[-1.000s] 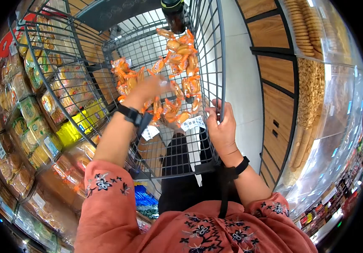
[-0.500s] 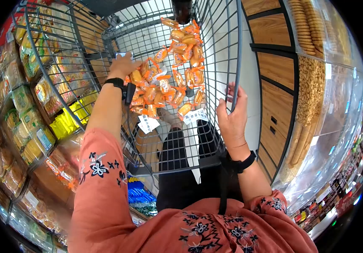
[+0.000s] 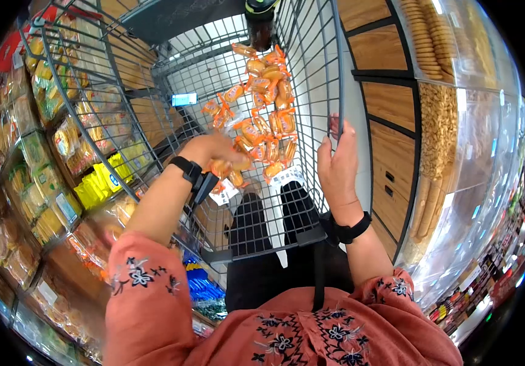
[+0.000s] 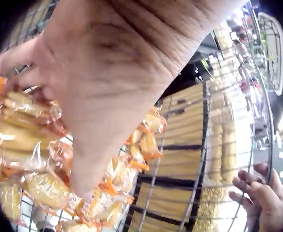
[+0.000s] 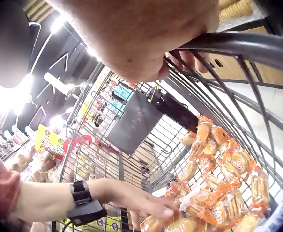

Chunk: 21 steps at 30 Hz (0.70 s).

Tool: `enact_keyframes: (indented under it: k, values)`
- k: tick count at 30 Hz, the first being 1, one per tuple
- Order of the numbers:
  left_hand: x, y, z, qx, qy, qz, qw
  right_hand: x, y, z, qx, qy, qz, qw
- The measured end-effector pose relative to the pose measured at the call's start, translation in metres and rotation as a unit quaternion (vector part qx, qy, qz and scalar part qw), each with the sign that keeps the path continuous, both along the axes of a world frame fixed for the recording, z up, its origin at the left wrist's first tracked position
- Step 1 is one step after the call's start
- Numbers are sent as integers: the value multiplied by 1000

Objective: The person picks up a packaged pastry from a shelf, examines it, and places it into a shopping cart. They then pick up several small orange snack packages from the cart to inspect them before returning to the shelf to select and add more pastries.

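Orange-and-clear wrapped snack packets [image 3: 262, 85] lie piled in the grey wire shopping cart [image 3: 226, 256]. Over the near left part of the pile is my left hand [image 3: 210, 152], slightly blurred. In the left wrist view the fingers of my left hand [image 4: 103, 82] spread loosely across packets [image 4: 47, 191], and the palm hides some of them. My right hand [image 3: 340, 168] grips the cart's right rim, with the thumb inside and fingers around the bar; the right wrist view shows this hand [image 5: 146, 38] on the rim [image 5: 238, 46].
A dark bottle [image 3: 260, 27] stands at the cart's far end. A blue-and-white card [image 3: 184, 99] shows at its left side, and white labels [image 3: 224, 193] lie near the front. Packaged bread [image 3: 49, 201] fills shelves at left; wooden drawers [image 3: 387, 104] and clear bins [image 3: 436, 134] line the right.
My left hand has come from the cart's left side toward me and right, and packets there have shifted right. The blue-and-white card is uncovered. My right hand stays on the rim.
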<state>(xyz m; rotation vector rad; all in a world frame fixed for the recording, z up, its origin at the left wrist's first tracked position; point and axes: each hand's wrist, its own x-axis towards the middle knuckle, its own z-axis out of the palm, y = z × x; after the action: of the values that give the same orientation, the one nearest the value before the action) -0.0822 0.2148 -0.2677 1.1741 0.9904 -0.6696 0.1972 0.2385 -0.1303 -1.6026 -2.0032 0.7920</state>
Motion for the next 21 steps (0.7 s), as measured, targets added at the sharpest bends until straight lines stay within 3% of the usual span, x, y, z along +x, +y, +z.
enact_keyframes:
  k: [3,4,5,6,7,10,14,16,17,18,19,21]
  values:
    - [2,16,6,135,36,-27,990,3,-3,-7,1,16,-17,1000]
    - [-2,36,19,208,79,29,975,4,-4,-8,-14,22,-27,999]
    - [-10,53,14,203,73,181,960,4,-4,-9,-30,29,-36,998]
    - [-6,73,21,365,94,167,911,5,-5,-10,-46,36,-43,997]
    - [-5,93,2,414,73,223,880,6,-5,-11,-48,47,-42,997]
    - [22,144,-56,429,-58,359,827,6,-5,-11,-61,39,-52,996]
    - [67,191,-91,442,-34,375,814,7,-4,-14,-62,46,-53,996]
    - [82,195,-98,396,66,359,843,7,-2,-13,-38,41,-44,997]
    - [82,190,-90,453,76,182,869,6,-1,-12,-37,26,-44,998]
    - [77,184,-80,496,82,-2,864,5,-1,-10,-35,11,-45,998]
    - [71,181,-82,551,51,-54,831,5,1,-4,-44,-9,-40,998]
    - [67,184,-83,376,44,180,908,8,0,-5,-32,0,-32,999]
